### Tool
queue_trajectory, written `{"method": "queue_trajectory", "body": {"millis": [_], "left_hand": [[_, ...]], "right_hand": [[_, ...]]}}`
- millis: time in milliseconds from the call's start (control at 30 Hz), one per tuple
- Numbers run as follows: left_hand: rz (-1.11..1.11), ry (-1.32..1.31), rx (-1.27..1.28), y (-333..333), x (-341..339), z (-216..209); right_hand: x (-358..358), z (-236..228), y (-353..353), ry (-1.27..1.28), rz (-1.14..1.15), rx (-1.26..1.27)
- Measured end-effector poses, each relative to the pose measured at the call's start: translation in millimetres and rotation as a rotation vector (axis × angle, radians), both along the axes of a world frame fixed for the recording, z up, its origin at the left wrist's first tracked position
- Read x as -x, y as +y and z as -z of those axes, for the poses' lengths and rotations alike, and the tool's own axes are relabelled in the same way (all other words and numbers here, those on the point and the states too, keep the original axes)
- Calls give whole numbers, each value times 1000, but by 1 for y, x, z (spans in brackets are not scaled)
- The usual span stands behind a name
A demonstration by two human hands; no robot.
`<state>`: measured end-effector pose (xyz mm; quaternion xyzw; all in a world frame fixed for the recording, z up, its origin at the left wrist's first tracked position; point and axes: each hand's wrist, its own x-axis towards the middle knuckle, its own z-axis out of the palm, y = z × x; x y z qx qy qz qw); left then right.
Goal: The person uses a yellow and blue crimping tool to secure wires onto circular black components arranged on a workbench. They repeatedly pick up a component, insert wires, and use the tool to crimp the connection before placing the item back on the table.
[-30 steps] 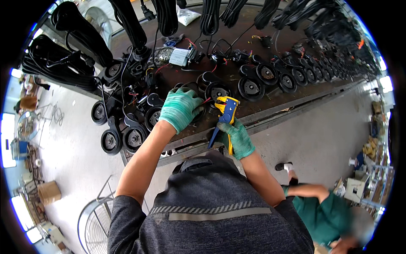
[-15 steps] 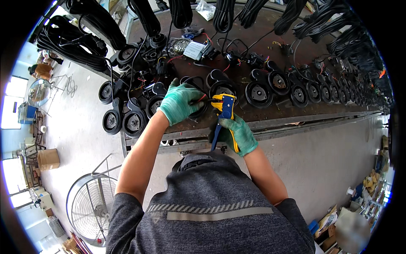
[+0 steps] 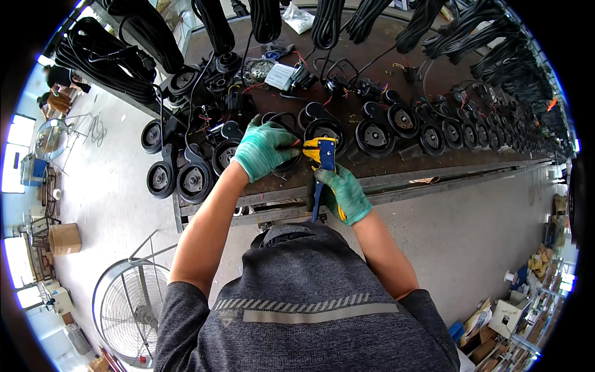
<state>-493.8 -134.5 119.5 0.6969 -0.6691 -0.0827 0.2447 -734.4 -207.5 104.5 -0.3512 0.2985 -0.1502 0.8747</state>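
Note:
Green knit gloves with dark fingertips cover both my hands. My left hand is closed in a pinch on a thin cable, with a bit of red wire showing at the fingertips. My right hand grips a wire stripper with blue and yellow handles. Its yellow jaws point left and lie right at my left fingertips, at the wire's end; whether they bite on it I cannot tell. Just behind the stripper lies a round black wheel-like unit with a metal centre. Another such unit is partly hidden under my left hand.
A long row of similar black wheel units lines the near edge of the dark workbench. Bundled black cables hang along the far side. A white label card lies among loose wired parts. A floor fan stands at lower left.
The wire stripper has shifted slightly left, so its jaws sit closer to my left fingertips. My left hand keeps its pinch in nearly the same place.

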Motion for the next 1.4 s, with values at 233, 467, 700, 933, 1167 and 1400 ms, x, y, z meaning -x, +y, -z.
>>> {"method": "queue_trajectory", "body": {"millis": [233, 467, 700, 933, 1167, 1400], "left_hand": [[68, -25, 58, -2, -3, 0], [80, -152, -2, -1, 0, -5], [89, -220, -52, -1, 2, -6], [78, -266, -115, 0, 1, -4], [89, -277, -134, -1, 2, -9], [120, -114, 72, -1, -4, -6]], "right_hand": [[6, 18, -1, 24, 88, 76], [13, -9, -3, 76, -60, 363], [-2, -6, -6, 102, -129, 456], [-7, -11, -7, 171, -198, 392], [-11, -9, -5, 198, -140, 407], [11, 10, -7, -6, 133, 324]]}}
